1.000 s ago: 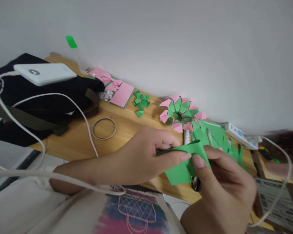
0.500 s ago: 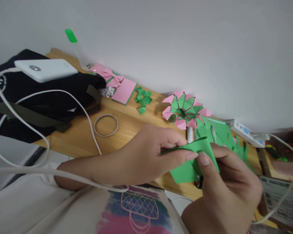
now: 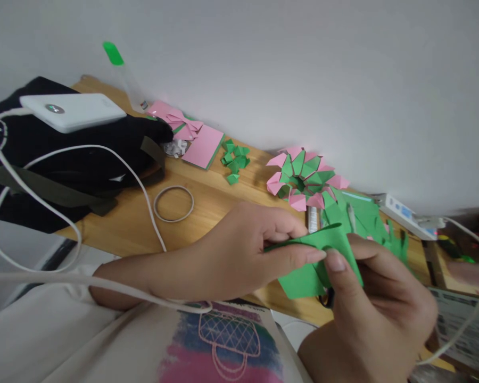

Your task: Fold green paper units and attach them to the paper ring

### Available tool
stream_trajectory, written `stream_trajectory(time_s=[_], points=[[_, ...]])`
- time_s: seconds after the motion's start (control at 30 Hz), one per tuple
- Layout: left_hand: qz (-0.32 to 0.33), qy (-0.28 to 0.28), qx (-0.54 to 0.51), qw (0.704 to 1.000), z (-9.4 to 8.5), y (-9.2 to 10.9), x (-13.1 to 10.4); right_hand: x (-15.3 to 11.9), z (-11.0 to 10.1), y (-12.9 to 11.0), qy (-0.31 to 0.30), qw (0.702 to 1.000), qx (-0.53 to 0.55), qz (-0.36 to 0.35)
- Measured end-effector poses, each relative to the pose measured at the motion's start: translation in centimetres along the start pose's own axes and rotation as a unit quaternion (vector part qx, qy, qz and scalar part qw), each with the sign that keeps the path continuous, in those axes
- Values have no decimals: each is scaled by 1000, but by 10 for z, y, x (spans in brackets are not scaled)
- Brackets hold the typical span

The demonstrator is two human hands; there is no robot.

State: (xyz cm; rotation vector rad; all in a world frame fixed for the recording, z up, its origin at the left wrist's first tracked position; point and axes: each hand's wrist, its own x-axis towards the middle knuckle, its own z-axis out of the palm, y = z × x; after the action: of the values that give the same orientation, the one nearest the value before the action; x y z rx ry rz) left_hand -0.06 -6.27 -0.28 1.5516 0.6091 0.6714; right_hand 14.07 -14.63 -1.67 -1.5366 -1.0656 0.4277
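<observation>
A folded piece of green paper [image 3: 303, 282] is held between both hands above the table's front edge. My left hand [image 3: 259, 252] pinches its left side, thumb in front and fingers curled behind. My right hand [image 3: 379, 303] grips the right side, with its thumb pressed on the front face near the left thumb's tip. Just beyond the hands lies a ring of pink and green folded paper pieces [image 3: 299, 181]. Green sheets [image 3: 361, 213] lie behind my right hand. The fingertips behind the paper are partly hidden.
A black bag [image 3: 75, 159] with a white power bank [image 3: 72, 111] and looping cable is at left. A hair band [image 3: 173, 204], pink paper [image 3: 203, 146] and small green pieces [image 3: 234, 159] lie on the wooden table [image 3: 207, 189]. A power strip [image 3: 409, 217] is at right.
The view has shifted slightly. Both hands hold the green paper in almost the same pose, with my right hand slightly farther right.
</observation>
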Motion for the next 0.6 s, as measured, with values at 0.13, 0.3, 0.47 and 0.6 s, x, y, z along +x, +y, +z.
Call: stream_trajectory(time_s=[0.13,0.3,0.47,0.6], points=[[-2,-2,-2,1000,-1,0,0,3,-6,0,-26,1000,5,15],[-9,0,-3,1000,-1,0,1,4,-7,-1,-28,999,1,19],[-10,-3,-2,1000,-2,-2,1,3,-7,1,-18,1000,-5,1],[-14,-3,-11,1000,-2,-4,3,4,-8,0,-26,1000,-6,10]])
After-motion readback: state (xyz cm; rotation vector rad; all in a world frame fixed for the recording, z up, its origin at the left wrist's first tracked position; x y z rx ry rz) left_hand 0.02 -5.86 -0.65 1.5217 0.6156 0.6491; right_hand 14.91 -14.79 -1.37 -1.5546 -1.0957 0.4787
